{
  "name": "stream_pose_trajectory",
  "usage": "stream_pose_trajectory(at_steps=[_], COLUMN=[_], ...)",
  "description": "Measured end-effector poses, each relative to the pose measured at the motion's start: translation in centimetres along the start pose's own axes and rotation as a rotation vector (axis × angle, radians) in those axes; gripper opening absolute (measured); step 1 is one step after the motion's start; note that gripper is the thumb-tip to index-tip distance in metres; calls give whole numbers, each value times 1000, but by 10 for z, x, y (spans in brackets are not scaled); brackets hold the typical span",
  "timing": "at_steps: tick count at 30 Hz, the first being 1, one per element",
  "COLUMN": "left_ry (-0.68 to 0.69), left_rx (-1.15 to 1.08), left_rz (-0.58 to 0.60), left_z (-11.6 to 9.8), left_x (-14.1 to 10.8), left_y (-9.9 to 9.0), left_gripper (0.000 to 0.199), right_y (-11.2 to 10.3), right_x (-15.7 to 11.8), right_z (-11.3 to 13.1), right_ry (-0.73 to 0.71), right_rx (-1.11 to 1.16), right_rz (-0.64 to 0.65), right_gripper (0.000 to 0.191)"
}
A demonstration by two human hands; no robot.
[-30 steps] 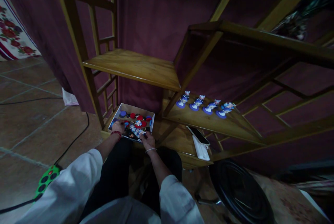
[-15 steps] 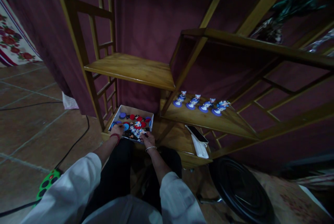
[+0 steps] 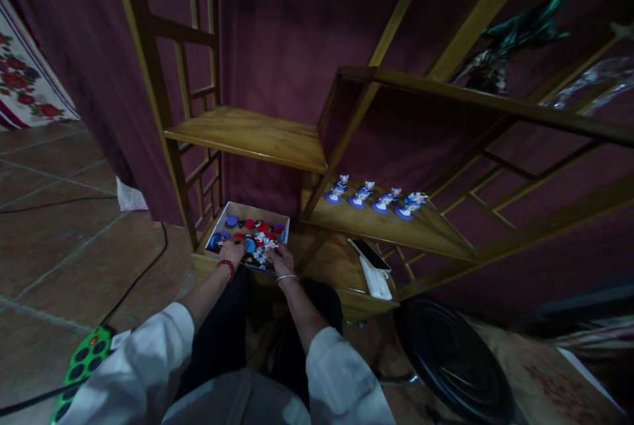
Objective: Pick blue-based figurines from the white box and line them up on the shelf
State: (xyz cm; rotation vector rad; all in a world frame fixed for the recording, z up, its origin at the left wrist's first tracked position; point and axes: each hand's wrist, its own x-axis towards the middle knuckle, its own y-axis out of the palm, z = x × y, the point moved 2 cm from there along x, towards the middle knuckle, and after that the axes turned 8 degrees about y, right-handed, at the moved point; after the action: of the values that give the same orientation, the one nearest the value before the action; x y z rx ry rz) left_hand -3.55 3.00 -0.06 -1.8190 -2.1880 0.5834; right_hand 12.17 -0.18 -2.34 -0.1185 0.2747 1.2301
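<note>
A shallow white box (image 3: 225, 215) stands on the low wooden shelf and holds small figurine parts with red, blue and purple round bases. My left hand (image 3: 232, 252), with a red bead bracelet, is over the box's front left, its fingers closed on a light blue disc-shaped base (image 3: 250, 245). Across from it my right hand (image 3: 282, 259), with a pale bracelet, pinches a small white-and-blue figurine piece (image 3: 270, 247) over the front right part of the box. Fingers partly hide both pieces.
Several assembled figurines (image 3: 361, 194) on purple bases stand in a row on the shelf to the right. Below lie a phone (image 3: 370, 255) and a white object (image 3: 375, 280). A round black stool (image 3: 453, 359) is at right, a green power strip (image 3: 84, 362) at left.
My left hand has moved right with the light blue base, closer to my right hand. My right hand stays near its place with the figurine piece. The view has shifted slightly.
</note>
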Motion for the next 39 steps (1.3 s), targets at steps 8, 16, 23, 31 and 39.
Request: stream_pose_trajectory(at_steps=[8, 16, 23, 31, 39], left_ry=[-80, -138, -153, -184, -97], left_rx=[-382, -739, -939, -1150, -1275], left_rz=[-45, -44, 44, 265, 410], left_z=[-18, -39, -50, -59, -71], left_x=[-23, -41, -50, -56, -66], left_y=[8, 3, -4, -16, -27], left_gripper=[3, 6, 10, 10, 12], right_y=[7, 11, 14, 14, 10], right_x=[-12, -20, -30, -38, -56], right_z=[28, 39, 56, 76, 107], right_ry=[27, -6, -42, -92, -81], right_rx=[72, 65, 42, 53, 61], right_rz=[15, 55, 72, 130, 218], right_gripper=[39, 38, 35, 32, 38])
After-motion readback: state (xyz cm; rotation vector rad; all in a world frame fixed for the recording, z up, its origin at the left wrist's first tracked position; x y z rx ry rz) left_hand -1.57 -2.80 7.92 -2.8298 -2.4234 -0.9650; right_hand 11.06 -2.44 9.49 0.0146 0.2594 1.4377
